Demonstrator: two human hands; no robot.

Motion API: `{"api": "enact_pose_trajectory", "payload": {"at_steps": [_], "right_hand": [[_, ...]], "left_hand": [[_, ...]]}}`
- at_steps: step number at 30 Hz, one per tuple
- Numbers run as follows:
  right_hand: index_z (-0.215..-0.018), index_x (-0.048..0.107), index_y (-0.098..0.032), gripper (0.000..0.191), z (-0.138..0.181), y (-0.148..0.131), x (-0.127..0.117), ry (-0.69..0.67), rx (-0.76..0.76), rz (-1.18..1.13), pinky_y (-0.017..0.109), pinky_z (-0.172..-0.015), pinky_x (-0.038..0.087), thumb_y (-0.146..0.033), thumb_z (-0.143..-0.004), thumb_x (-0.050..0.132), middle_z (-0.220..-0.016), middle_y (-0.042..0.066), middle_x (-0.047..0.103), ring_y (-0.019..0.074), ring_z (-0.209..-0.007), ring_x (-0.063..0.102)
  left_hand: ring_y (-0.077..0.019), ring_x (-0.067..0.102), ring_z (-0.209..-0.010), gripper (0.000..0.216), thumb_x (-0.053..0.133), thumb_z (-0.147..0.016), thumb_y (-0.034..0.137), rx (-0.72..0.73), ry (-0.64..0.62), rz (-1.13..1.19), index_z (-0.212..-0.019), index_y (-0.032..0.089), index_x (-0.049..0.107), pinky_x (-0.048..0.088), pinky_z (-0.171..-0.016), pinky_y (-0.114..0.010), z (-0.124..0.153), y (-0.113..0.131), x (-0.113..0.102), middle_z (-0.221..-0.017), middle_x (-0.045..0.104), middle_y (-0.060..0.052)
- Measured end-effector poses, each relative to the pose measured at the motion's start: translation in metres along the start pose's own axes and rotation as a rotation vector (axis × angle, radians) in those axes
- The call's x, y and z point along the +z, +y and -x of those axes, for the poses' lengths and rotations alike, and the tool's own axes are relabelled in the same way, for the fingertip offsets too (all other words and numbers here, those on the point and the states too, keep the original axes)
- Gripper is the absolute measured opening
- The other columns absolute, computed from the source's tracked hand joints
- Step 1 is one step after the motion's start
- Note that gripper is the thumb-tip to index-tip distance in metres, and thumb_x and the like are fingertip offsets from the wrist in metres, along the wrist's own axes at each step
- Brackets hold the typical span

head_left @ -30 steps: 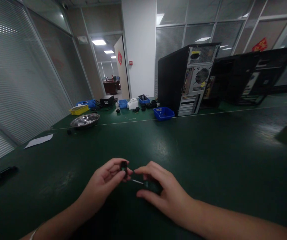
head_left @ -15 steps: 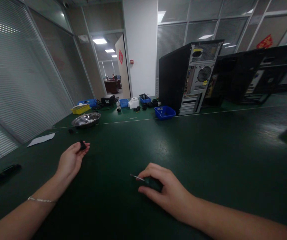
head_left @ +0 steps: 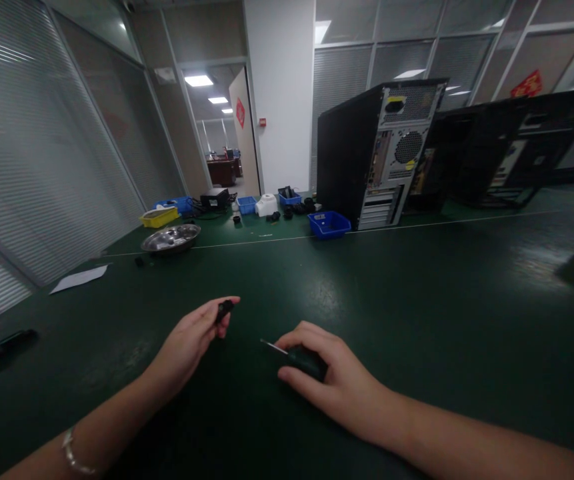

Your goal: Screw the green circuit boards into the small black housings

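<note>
Between the thumb and fingers of my left hand (head_left: 194,337) is a small black part (head_left: 224,310); its exact kind does not show. My right hand (head_left: 334,370) is wrapped round the dark handle of a screwdriver (head_left: 307,363), its thin metal shaft pointing left toward my left hand. A short gap separates the screwdriver's tip from the black part. Both hands are over the green tabletop (head_left: 247,267).
A metal bowl (head_left: 171,247), a yellow tray (head_left: 159,218) and a white sheet (head_left: 79,279) lie at the left. A blue bin (head_left: 329,235) stands by a black computer tower (head_left: 349,153). A dark elongated object (head_left: 1,353) rests at the far left.
My left hand has moved right and a little nearer, bringing the small black part closer to the screwdriver. My right hand has stayed almost in place.
</note>
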State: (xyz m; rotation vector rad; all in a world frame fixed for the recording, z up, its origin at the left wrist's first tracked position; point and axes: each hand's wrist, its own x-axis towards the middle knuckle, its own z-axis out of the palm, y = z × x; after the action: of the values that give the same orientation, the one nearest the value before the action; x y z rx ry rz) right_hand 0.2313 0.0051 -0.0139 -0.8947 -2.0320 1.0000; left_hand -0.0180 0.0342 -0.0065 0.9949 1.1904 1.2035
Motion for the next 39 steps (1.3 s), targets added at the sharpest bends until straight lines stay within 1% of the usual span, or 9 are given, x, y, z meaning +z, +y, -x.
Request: {"api": "enact_pose_trajectory", "payload": {"at_steps": [4, 7, 10, 14, 18, 22, 27, 33, 39], "right_hand": [[-0.124, 0.058, -0.023, 0.033, 0.001, -0.001, 0.0, 0.038, -0.021, -0.003, 0.033, -0.081, 0.048, -0.019, -0.092, 0.059, -0.103, 0.004, 0.061, 0.0187, -0.091, 0.059], [-0.128, 0.058, -0.026, 0.035, 0.002, 0.001, 0.0, 0.031, -0.078, -0.015, 0.032, -0.083, 0.048, -0.015, -0.095, 0.055, -0.103, 0.004, 0.061, 0.0178, -0.093, 0.059], [-0.127, 0.061, -0.026, 0.035, 0.002, 0.002, -0.001, 0.009, -0.122, -0.023, 0.032, -0.084, 0.049, -0.014, -0.095, 0.055, -0.103, 0.005, 0.06, 0.0177, -0.094, 0.06], [-0.128, 0.063, -0.027, 0.037, 0.001, 0.002, -0.001, -0.002, -0.125, 0.003, 0.031, -0.079, 0.05, -0.014, -0.094, 0.056, -0.101, 0.005, 0.059, 0.0173, -0.091, 0.06], [-0.128, 0.063, -0.028, 0.039, 0.002, 0.002, -0.001, 0.011, -0.132, 0.047, 0.03, -0.077, 0.05, -0.013, -0.092, 0.057, -0.1, 0.004, 0.059, 0.0172, -0.089, 0.06], [-0.129, 0.062, -0.029, 0.04, 0.003, 0.002, -0.001, 0.002, -0.118, 0.101, 0.029, -0.075, 0.05, -0.014, -0.092, 0.057, -0.101, 0.004, 0.059, 0.0169, -0.086, 0.06], [-0.128, 0.063, -0.029, 0.039, 0.004, 0.003, -0.002, -0.011, -0.103, 0.132, 0.029, -0.072, 0.05, -0.015, -0.092, 0.057, -0.102, 0.004, 0.059, 0.0164, -0.084, 0.059], [-0.125, 0.065, -0.026, 0.037, 0.003, 0.004, 0.0, -0.001, -0.125, 0.077, 0.029, -0.074, 0.05, -0.013, -0.091, 0.058, -0.099, 0.005, 0.059, 0.0169, -0.086, 0.06], [-0.126, 0.064, -0.027, 0.039, 0.004, 0.002, 0.003, 0.025, -0.146, 0.037, 0.03, -0.075, 0.05, -0.012, -0.091, 0.058, -0.097, 0.004, 0.059, 0.0173, -0.087, 0.059]], "left_hand": [[-0.0165, 0.05, -0.069, 0.036, 0.053, -0.096, 0.034, 0.058, -0.261, -0.362, -0.126, 0.015, 0.059, 0.042, -0.067, -0.029, 0.018, -0.007, 0.012, -0.073, 0.055, 0.0], [-0.0172, 0.052, -0.071, 0.028, 0.049, -0.097, 0.035, 0.131, -0.378, -0.508, -0.119, 0.019, 0.056, 0.043, -0.066, -0.029, 0.028, -0.007, 0.015, -0.077, 0.056, 0.0], [-0.0181, 0.057, -0.075, 0.02, 0.047, -0.097, 0.031, 0.197, -0.428, -0.57, -0.109, 0.02, 0.059, 0.046, -0.07, -0.029, 0.033, -0.005, 0.017, -0.083, 0.06, -0.001], [-0.0215, 0.065, -0.086, 0.018, 0.055, -0.094, 0.028, 0.283, -0.413, -0.685, -0.107, 0.022, 0.067, 0.048, -0.08, -0.031, 0.034, -0.004, 0.017, -0.095, 0.069, -0.005], [-0.0248, 0.066, -0.1, 0.02, 0.062, -0.091, 0.029, 0.373, -0.332, -0.78, -0.108, 0.026, 0.071, 0.048, -0.09, -0.034, 0.032, -0.004, 0.015, -0.106, 0.074, -0.005], [-0.0252, 0.068, -0.098, 0.021, 0.065, -0.089, 0.028, 0.443, -0.283, -0.812, -0.108, 0.027, 0.074, 0.05, -0.089, -0.034, 0.033, -0.003, 0.015, -0.104, 0.076, -0.005], [-0.0249, 0.07, -0.096, 0.02, 0.065, -0.089, 0.028, 0.518, -0.292, -0.859, -0.106, 0.026, 0.075, 0.053, -0.086, -0.033, 0.035, -0.003, 0.016, -0.102, 0.077, -0.005], [-0.0251, 0.07, -0.095, 0.018, 0.067, -0.087, 0.028, 0.439, -0.282, -0.815, -0.102, 0.026, 0.076, 0.052, -0.087, -0.033, 0.036, -0.001, 0.017, -0.101, 0.078, -0.005], [-0.0216, 0.071, -0.073, 0.02, 0.065, -0.087, 0.028, 0.311, -0.308, -0.606, -0.102, 0.021, 0.075, 0.055, -0.071, -0.03, 0.038, -0.004, 0.02, -0.085, 0.077, -0.006]]}}
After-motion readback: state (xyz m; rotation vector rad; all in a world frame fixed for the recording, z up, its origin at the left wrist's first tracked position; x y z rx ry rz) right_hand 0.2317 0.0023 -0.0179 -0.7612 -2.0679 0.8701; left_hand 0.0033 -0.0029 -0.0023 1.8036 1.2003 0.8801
